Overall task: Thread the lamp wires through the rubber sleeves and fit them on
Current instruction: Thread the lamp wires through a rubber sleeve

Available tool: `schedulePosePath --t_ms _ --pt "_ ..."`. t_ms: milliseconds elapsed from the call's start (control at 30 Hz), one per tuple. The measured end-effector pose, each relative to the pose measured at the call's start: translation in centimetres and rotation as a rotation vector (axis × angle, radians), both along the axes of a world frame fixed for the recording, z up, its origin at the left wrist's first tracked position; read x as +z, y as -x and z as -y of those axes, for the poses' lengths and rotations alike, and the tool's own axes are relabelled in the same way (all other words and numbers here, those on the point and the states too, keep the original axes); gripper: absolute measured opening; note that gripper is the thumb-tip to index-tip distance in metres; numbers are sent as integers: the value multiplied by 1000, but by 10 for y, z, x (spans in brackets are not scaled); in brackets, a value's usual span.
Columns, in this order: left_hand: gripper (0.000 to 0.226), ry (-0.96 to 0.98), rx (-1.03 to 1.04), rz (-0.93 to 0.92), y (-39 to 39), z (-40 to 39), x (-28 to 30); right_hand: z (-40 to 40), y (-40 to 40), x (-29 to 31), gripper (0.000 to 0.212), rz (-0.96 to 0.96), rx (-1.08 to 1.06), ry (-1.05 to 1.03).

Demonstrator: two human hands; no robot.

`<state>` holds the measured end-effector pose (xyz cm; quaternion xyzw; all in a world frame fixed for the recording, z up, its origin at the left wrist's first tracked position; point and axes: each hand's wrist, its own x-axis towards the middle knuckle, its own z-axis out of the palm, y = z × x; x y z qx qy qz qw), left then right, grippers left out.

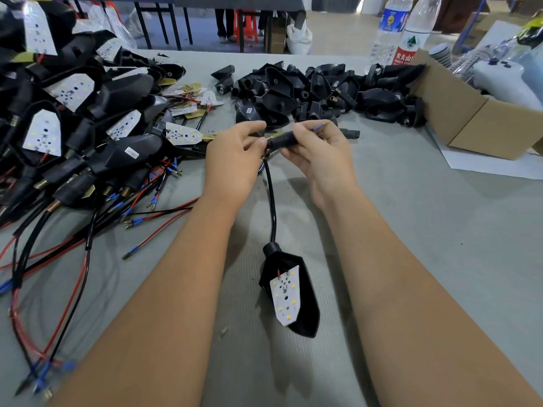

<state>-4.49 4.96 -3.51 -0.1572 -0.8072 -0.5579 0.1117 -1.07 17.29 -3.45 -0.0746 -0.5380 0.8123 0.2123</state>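
Observation:
A black rubber sleeve [282, 140] lies crosswise between my hands above the table. My right hand [318, 157] grips its right end, and a blue wire tip [317, 128] pokes out past my fingers there. My left hand [235, 155] pinches the wire at the sleeve's left end. A black cable [271, 201] hangs down from there to a black lamp housing [296, 292] with a white LED board [285, 295], which rests on the table between my forearms.
A heap of wired lamps [73, 118] with red and black wires fills the left side of the grey table [426, 230]. A pile of loose black housings and sleeves [323, 89] lies at the back. A cardboard box [476, 118] and two water bottles [405, 30] stand at the right.

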Motion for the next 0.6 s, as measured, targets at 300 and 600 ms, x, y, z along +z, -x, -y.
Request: schedulePosePath --t_ms 300,600 --pt "41 -26 -80 113 -8 -10 1 2 -1 1 16 -16 30 116" --pt "10 -14 92 86 -3 -4 -2 -3 -1 3 15 -20 -10 272"
